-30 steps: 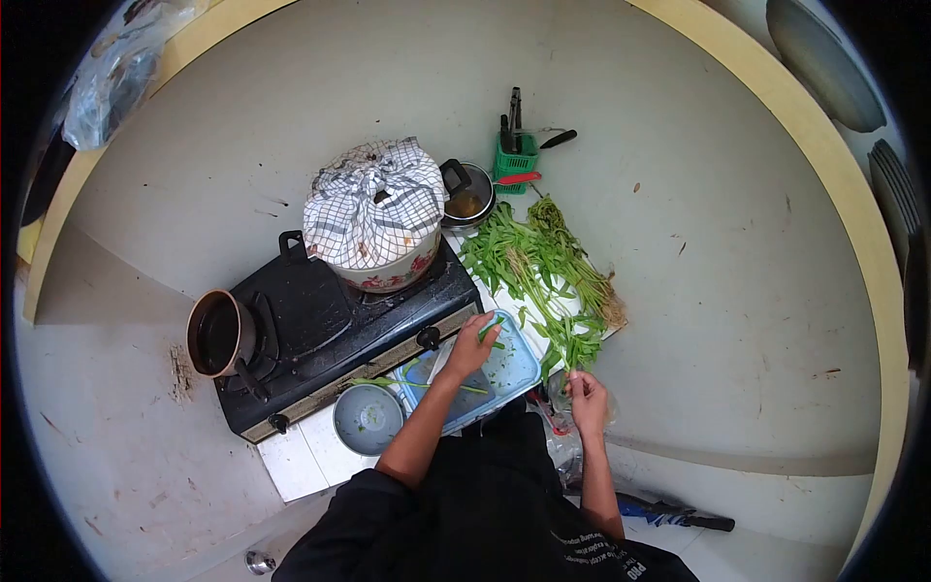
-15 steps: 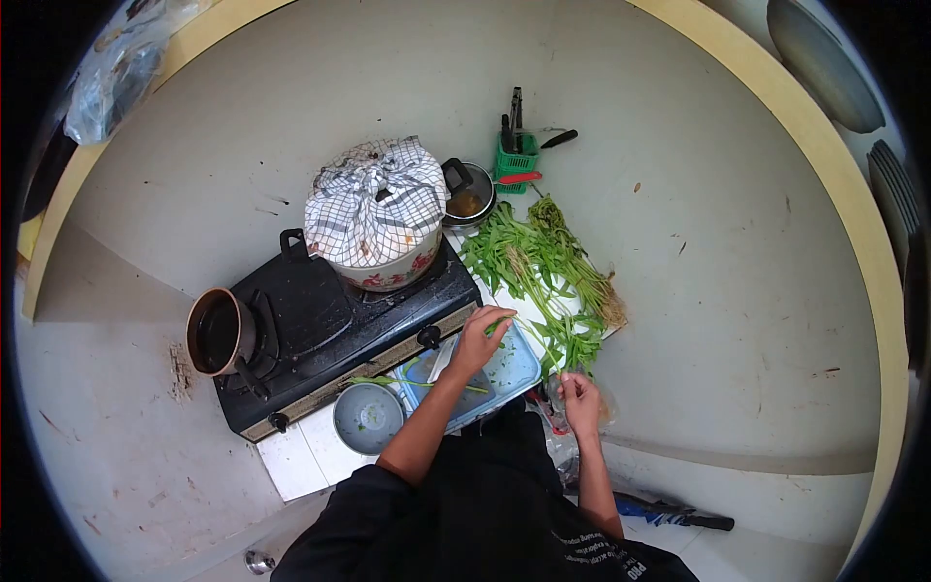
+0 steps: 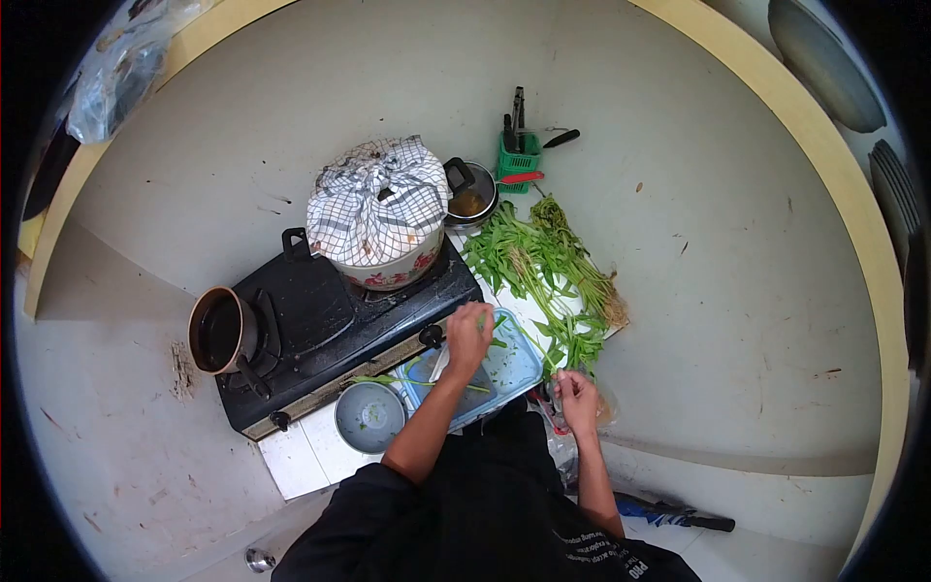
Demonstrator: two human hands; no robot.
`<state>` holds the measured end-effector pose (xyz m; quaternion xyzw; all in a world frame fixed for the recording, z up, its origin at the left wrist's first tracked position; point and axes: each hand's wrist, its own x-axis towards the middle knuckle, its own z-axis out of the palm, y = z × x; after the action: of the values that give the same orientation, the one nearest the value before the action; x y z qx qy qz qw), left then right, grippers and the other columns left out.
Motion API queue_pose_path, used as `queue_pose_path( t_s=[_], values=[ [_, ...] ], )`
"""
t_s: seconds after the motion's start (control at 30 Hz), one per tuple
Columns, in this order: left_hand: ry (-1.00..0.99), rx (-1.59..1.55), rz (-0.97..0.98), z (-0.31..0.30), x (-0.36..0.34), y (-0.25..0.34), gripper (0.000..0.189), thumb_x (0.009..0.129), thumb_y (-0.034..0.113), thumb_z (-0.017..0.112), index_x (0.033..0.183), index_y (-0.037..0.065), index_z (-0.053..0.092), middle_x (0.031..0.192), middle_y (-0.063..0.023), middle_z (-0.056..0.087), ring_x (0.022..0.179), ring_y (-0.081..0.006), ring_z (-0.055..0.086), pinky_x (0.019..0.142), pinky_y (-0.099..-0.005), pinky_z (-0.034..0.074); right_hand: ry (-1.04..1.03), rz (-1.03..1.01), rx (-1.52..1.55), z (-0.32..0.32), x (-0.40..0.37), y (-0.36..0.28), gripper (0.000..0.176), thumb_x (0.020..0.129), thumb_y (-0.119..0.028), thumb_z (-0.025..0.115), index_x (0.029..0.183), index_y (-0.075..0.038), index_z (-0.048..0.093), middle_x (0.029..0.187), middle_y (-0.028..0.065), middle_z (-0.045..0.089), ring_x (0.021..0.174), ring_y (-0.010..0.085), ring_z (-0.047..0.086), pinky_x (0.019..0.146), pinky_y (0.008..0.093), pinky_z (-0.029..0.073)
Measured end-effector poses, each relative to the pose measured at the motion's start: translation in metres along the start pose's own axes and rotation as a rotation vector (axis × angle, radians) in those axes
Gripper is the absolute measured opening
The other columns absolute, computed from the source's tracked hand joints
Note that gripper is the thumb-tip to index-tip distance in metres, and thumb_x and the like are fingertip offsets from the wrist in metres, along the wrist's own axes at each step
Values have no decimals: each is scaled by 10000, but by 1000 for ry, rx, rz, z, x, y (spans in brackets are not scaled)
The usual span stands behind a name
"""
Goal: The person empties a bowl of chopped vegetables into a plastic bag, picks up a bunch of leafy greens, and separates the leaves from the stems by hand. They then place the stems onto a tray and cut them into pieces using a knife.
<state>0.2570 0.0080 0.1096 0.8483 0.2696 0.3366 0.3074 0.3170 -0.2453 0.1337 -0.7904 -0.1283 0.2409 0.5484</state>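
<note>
My left hand (image 3: 469,335) is closed above a blue tray (image 3: 529,373), with a bit of green leafy vegetable showing at its fingers. Pinched in my right hand (image 3: 579,400), at the tray's right side, is a thin green vegetable stem (image 3: 539,351) that slants up to the left. Small green pieces lie in the tray, and some hang or lie just right of my left hand. A heap of leafy greens with roots (image 3: 543,262) spreads beyond the tray on the white tiles. Left of the tray stands a grey bowl (image 3: 370,417) with green scraps inside.
A black gas stove (image 3: 310,320) carries a flowered pot (image 3: 388,274) wrapped in a checked cloth (image 3: 378,204) and a small saucepan (image 3: 221,332). Behind are a lidded pan (image 3: 472,202) and a green utensil basket (image 3: 519,160). Plates (image 3: 892,184) stand at the right edge.
My left hand has moved slightly left and its fingers have curled in. Green pieces now show beside it over the tray. My right hand stays nearly in place with the stem.
</note>
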Motion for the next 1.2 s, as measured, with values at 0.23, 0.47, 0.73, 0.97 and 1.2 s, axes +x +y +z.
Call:
queue_pose_path(
  t_s=[0.23, 0.47, 0.73, 0.97, 1.2],
  values=[
    [-272, -429, -236, 1, 7, -26, 274, 992, 185, 569, 1142, -12, 686, 1034, -161, 713, 919, -253, 698, 830, -349, 528, 67, -7, 64, -20, -1, 10, 259, 1006, -223, 584, 1002, 11, 695, 739, 15, 628, 630, 68, 542, 595, 241, 453],
    [-111, -494, -269, 1, -2, -22, 253, 999, 126, 555, 1181, -14, 662, 1086, -171, 685, 983, -235, 666, 845, -319, 512, 5, -160, -51, 2, -3, 3, 196, 959, -135, 625, 1089, -5, 692, 847, 53, 670, 741, 117, 609, 681, 276, 497],
    [-301, -70, 268, -92, -20, 46, 229, 938, 116, 589, 1145, 70, 677, 1051, -149, 675, 968, -324, 646, 920, -397, 450, -278, -317, -292, 35, -6, -31, 215, 891, -64, 663, 1100, -36, 708, 974, 166, 684, 887, 362, 664, 774, 393, 519],
    [-579, 23, 1, -92, -88, -4, 203, 929, 184, 602, 1051, 58, 704, 989, -153, 706, 971, -336, 659, 858, -440, 479, -427, -598, -377, 81, 13, -13, 287, 856, -106, 702, 1140, -69, 687, 1061, 135, 674, 1021, 353, 621, 894, 415, 457],
    [-334, 160, -272, -166, -94, -34, 182, 930, 177, 600, 976, 34, 703, 918, -176, 701, 878, -380, 664, 804, -471, 501, -64, -616, -433, 119, -5, -4, 444, 838, -212, 735, 1231, -62, 592, 1230, 123, 557, 1166, 348, 517, 963, 455, 394]
  ],
)
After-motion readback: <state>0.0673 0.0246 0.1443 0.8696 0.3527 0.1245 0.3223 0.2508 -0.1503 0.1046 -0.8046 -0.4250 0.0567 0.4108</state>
